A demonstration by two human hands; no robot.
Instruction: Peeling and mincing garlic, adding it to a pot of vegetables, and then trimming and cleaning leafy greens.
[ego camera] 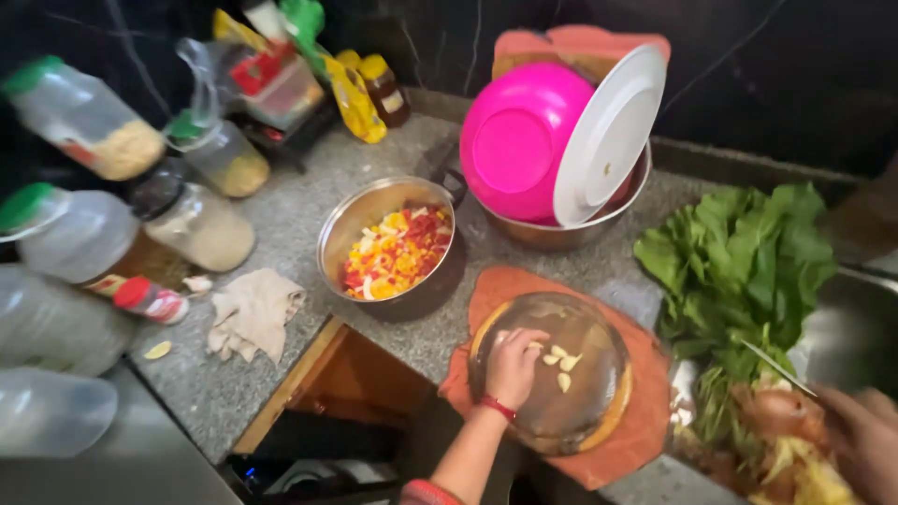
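My left hand rests on the round wooden chopping board, fingers curled together over the pale garlic cloves at its middle, the fingertips touching the nearest one. The board sits on an orange cloth at the front edge of the granite counter.

My right hand is at the lower right corner, blurred; a thin knife blade slants up from it, so I judge the fingers wrapped round a handle, though I cannot tell the grip itself.

I judge the garlic small, light and firm, a little slick where peeled, apt to skid on the board. I would pin a clove from above with the fingertips, or pinch it by its sides to lift it.

Counting: about four cloves show beside my fingers, perhaps more beneath them. One steel pot of chopped red and yellow pepper pieces stands behind the board, just beside it. One pink bowl and one white plate lean in one steel basin. One bunch of leafy greens lies to the right, with onions and peelings below. A crumpled rag lies at left, near several plastic jars, five or six, too blurred to count surely.
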